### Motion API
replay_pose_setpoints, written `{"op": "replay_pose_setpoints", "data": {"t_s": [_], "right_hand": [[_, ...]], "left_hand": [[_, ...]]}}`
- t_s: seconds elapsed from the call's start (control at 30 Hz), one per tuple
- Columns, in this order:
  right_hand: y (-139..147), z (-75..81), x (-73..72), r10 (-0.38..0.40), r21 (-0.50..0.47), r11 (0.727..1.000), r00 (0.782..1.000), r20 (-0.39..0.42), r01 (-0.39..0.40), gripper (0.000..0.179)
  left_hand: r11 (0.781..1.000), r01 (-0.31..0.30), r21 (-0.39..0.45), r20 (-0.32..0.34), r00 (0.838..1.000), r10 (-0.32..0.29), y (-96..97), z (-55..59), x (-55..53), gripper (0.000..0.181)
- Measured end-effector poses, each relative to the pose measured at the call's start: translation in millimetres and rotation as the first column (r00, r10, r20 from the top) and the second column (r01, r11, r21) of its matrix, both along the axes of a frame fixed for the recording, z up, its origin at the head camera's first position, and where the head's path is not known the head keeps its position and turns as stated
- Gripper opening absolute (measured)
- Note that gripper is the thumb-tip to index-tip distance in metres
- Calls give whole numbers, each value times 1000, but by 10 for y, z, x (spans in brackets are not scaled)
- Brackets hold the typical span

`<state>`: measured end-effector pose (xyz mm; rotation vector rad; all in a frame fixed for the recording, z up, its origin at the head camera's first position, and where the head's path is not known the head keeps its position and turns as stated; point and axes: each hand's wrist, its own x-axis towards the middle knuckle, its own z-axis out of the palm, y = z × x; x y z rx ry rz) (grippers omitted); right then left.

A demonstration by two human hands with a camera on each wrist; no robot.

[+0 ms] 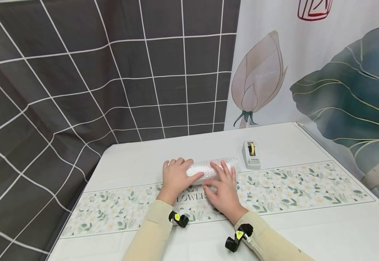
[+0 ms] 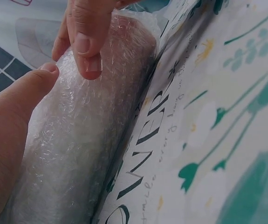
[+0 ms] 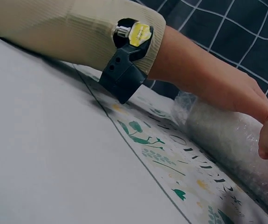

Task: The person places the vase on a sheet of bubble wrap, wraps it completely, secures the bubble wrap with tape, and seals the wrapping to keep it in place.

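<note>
A roll-shaped bundle in clear bubble wrap point(image 1: 196, 168) lies on the table, with a pinkish tint at its right end. My left hand point(image 1: 174, 177) holds its left part, fingers over the top and thumb stretched along the side nearer me. Over the right part is my right hand point(image 1: 223, 192), its fingers reaching onto the wrap. In the left wrist view, the right hand's fingertips point(image 2: 94, 67) touch the bundle's upper surface; a small shiny clear patch shows at one tip. What the wrap encloses is blurred.
A white tape dispenser point(image 1: 251, 159) with a yellowish roll stands just behind the bundle's right end. A floral printed strip point(image 1: 290, 188) with lettering runs across the white table point(image 1: 307, 228). Dark checked cloth point(image 1: 163, 72) and a flower-printed curtain point(image 1: 264, 72) hang behind.
</note>
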<state>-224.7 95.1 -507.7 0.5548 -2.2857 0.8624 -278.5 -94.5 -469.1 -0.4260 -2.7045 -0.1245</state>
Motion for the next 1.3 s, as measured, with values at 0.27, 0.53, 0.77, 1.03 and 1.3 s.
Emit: {"op": "replay_pose_setpoints", "data": {"t_s": [0.27, 0.53, 0.77, 1.03, 1.3], "right_hand": [[33, 18, 49, -47, 110, 993, 995, 88, 37, 7], [60, 12, 54, -105, 308, 949, 987, 123, 63, 13], [85, 47, 17, -71, 248, 967, 996, 53, 56, 25], [160, 235, -156, -32, 209, 977, 999, -24, 36, 24], [216, 424, -386, 32, 349, 935, 996, 84, -60, 69]], "left_hand": [[1000, -18, -11, 34, 999, 18, 30, 8, -21, 77], [1000, -11, -1, 26, 1000, 11, 6, 13, -35, 77], [1000, -10, -5, 31, 999, 10, -8, 12, -34, 77], [1000, 4, -3, 9, 1000, -4, 10, 18, -36, 76], [1000, 4, -8, 8, 1000, -4, 14, -9, -31, 73]]}}
